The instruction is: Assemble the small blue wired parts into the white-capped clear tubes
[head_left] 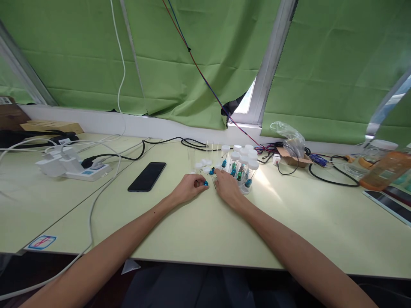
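My left hand (189, 188) rests on the table with thumb and fingers curled together. A small shiny blue piece (206, 183) is at its fingertips. Close beside it is my right hand (228, 187), its fingers bent inward; what they pinch is too small to make out. Another small dark-blue piece (211, 171) lies at those fingertips. Clear vials with white caps (253, 164) stand in a cluster just right of my right hand, with blue and green pieces inside. Loose white caps (203, 163) and empty clear tubes (191, 158) are just beyond my hands.
A black phone (147, 176) lies left of my hands. Further left, a white power strip (91, 171) holds plugs and cables. At the back right sit a cardboard box (293, 158) with a plastic bag (290, 137), and an orange bottle (387, 171). A black cable (334, 182) loops there.
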Motion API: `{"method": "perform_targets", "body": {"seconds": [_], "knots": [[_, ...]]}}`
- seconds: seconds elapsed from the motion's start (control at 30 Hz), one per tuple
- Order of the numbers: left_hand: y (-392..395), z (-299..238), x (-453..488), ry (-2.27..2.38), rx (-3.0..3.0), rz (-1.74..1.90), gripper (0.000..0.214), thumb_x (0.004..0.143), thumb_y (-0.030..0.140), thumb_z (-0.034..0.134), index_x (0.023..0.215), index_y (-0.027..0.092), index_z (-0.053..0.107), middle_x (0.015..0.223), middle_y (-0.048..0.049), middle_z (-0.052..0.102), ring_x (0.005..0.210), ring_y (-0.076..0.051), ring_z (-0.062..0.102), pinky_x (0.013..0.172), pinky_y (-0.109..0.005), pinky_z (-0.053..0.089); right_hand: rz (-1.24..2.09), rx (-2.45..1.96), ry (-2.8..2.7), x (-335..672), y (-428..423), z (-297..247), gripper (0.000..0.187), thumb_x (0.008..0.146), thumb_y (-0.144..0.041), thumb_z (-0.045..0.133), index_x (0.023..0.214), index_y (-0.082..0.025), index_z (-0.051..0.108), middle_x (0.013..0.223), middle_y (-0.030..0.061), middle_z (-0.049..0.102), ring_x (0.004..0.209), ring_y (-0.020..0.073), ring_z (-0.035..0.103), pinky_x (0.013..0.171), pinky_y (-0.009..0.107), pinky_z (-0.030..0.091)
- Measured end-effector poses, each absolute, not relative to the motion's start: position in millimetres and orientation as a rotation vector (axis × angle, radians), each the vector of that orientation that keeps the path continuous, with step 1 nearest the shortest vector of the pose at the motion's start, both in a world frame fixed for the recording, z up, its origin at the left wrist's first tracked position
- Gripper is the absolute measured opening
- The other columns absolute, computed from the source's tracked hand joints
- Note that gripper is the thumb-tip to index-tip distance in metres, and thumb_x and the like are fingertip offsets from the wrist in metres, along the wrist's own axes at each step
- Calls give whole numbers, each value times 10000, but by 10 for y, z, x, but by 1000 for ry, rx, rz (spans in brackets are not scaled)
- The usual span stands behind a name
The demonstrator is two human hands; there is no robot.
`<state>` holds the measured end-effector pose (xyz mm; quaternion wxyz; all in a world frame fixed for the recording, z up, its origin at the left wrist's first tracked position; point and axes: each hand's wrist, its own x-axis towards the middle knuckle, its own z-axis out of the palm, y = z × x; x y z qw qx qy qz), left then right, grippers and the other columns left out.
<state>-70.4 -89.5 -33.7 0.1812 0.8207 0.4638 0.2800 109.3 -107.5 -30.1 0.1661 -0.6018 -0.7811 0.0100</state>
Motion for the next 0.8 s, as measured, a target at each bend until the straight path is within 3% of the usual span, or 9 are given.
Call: {"method": "perform_targets", "body": {"seconds": [0.23, 0.8], "knots": [[-892, -362, -711, 1297, 2334, 804, 228, 787, 396, 656, 832, 177, 704, 697, -4, 650, 618, -132, 534, 597, -254, 414, 76, -1695, -2231, 1099, -1056, -338, 281, 937, -173, 461, 1210, -194, 523, 1142, 94, 598, 1050, 240, 590, 744, 301, 407], [-895, -355, -705, 1306, 2347, 805, 265, 786, 418, 638, 851, 173, 715, 684, -11, 653, 604, -136, 524, 594, -259, 409, 6, -1701, -2264, 1059, -1002, -402, 301, 959, -116, 373, 1205, -184, 532, 1128, 106, 571, 931, 228, 626, 724, 307, 429]]}}
